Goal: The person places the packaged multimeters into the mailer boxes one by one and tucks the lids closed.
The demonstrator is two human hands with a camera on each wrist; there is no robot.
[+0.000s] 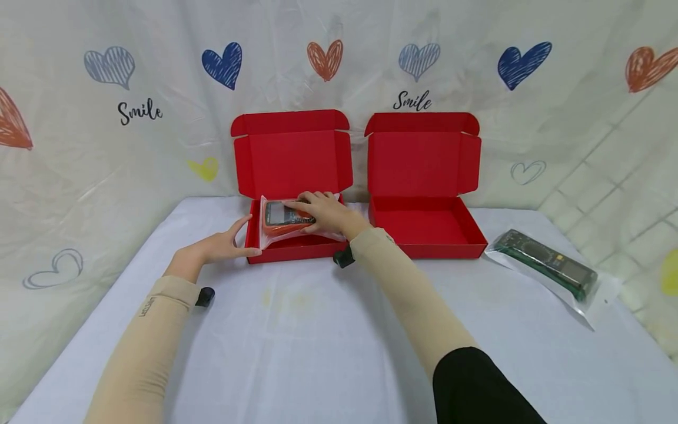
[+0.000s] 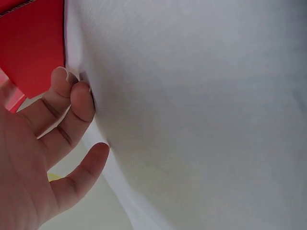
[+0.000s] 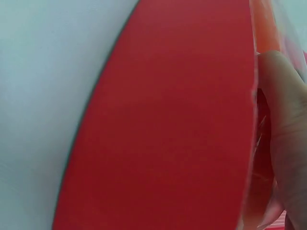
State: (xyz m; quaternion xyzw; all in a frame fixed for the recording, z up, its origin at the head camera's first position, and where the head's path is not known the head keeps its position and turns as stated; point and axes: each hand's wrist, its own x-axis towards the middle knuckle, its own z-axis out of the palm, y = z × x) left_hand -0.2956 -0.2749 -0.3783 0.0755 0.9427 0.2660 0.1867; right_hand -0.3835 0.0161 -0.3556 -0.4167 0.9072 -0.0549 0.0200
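An orange multimeter [image 1: 278, 215] in a clear plastic bag lies tilted in the left red box [image 1: 288, 253], its grey screen facing up. Over its right part, my right hand [image 1: 331, 213] grips it, fingers across the top and thumb on the near side. The right wrist view shows that thumb [image 3: 283, 81] just inside the box's front wall [image 3: 163, 124]. At the box's left front corner, my left hand [image 1: 214, 246] has its fingers spread along the outside. The left wrist view has the relaxed fingers [image 2: 84, 103] close beside the red wall [image 2: 36, 48].
A second red box [image 1: 418, 221] stands with its lid up to the right, nothing visible inside. A dark green multimeter [image 1: 551, 262] in a clear bag lies on the white cloth [image 1: 296, 341] at the far right. Behind both boxes hangs a curtain printed with hearts [image 1: 325, 60].
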